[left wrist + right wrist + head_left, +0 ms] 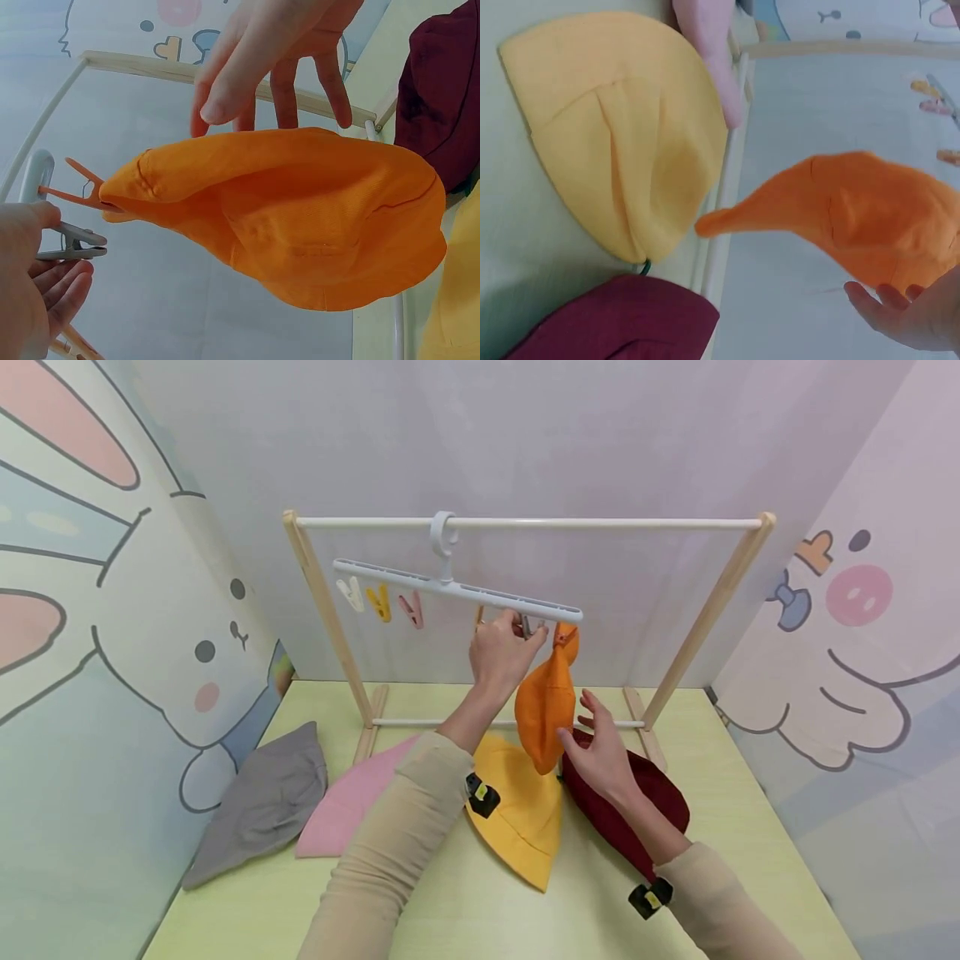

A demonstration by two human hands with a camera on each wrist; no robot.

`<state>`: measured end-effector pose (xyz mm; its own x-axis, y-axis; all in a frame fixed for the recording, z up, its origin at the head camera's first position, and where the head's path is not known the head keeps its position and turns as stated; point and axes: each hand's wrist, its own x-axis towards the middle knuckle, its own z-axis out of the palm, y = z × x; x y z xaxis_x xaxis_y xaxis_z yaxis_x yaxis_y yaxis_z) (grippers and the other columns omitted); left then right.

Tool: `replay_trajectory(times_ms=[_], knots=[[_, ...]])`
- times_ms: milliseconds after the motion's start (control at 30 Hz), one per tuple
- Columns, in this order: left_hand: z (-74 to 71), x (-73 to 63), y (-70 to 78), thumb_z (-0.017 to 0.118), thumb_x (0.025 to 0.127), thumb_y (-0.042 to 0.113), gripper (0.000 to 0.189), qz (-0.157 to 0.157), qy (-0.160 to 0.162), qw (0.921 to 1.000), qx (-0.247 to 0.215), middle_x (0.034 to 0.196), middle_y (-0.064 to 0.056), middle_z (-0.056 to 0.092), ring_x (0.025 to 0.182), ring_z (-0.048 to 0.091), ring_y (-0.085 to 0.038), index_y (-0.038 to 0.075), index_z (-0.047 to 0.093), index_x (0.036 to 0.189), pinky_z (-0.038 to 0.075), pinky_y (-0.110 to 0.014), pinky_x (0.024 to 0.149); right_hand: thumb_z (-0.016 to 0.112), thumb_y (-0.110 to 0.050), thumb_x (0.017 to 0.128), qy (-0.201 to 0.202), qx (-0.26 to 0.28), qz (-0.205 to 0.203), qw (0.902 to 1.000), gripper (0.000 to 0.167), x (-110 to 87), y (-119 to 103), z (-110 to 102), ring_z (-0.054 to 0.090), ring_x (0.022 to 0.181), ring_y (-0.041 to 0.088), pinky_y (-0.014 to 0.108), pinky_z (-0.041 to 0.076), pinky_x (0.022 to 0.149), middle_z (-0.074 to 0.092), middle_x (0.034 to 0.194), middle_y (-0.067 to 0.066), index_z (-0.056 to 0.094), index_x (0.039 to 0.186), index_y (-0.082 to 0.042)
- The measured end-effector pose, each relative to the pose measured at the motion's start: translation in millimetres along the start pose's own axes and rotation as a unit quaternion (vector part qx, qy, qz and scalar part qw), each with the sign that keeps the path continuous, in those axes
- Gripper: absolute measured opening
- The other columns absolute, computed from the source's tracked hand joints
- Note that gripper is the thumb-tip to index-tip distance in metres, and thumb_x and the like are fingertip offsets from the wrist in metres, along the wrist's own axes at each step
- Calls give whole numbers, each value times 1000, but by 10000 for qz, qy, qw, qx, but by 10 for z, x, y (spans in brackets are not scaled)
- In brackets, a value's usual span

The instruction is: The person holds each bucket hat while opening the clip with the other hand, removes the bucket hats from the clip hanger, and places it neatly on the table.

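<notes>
An orange bucket hat (pixel 546 710) hangs, folded and narrowed at its top, from an orange clothespin (pixel 94 198) at the right end of a pale hanger (pixel 510 600). My left hand (pixel 501 650) is just left of that clip. It pinches a grey clothespin (pixel 88 253) under the hanger, and the tips of this clip stand apart from the hat. Beside the hat's right side is my right hand (pixel 603 764), fingers loosely spread, with nothing in its grasp. In the left wrist view its fingertips are right at the hat's edge.
The hanger hooks over a rack's white bar (pixel 600 523). White (pixel 350 594), yellow (pixel 378 603) and pink (pixel 412 610) clothespins hang at its left. Grey (pixel 262 802), pink (pixel 352 802), yellow (pixel 517 810) and maroon (pixel 630 802) hats lie on the table (pixel 757 877).
</notes>
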<state>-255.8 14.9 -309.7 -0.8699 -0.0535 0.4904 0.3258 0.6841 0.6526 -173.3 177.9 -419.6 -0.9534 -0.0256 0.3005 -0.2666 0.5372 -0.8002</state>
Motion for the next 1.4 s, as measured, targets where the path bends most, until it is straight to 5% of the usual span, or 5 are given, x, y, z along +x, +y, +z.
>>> replay_trajectory(times_ms=[367,633,800,1000,1400], knots=[[15,-17,10,65,82,40,30,31,10,10000,37,71,1,66,58,57,-11,11,62,81,45,-21,53,69,-41,77,368,-652,328,9967,98,-35,-140,238,56,101,25,41,52,79,35,138,12,6,149,-20],[6,-34,17,65,82,41,29,-3,-68,10000,-35,71,1,65,60,57,-12,12,61,84,45,-20,54,71,-40,76,352,-559,525,9964,99,-22,-145,276,57,105,27,42,52,79,33,142,9,6,149,-19],[-3,-41,11,65,82,40,29,65,-8,10000,3,72,1,66,60,58,-12,11,62,83,45,-21,54,71,-36,77,283,-558,587,9963,94,-23,-112,273,56,108,28,43,51,81,42,135,12,12,148,-20],[-6,-51,-10,66,82,39,28,110,35,9999,12,72,1,66,60,58,-12,11,62,82,44,-21,53,72,-30,78,340,-595,449,9966,82,-21,-75,253,63,93,27,42,53,74,57,115,14,23,143,-17],[8,-65,-67,66,81,39,29,-169,-54,9998,-43,78,-1,67,69,58,-14,10,62,85,45,-24,59,62,-5,82,917,-826,-49,9923,45,-53,-28,172,67,87,29,42,53,73,64,105,15,46,125,-10]])
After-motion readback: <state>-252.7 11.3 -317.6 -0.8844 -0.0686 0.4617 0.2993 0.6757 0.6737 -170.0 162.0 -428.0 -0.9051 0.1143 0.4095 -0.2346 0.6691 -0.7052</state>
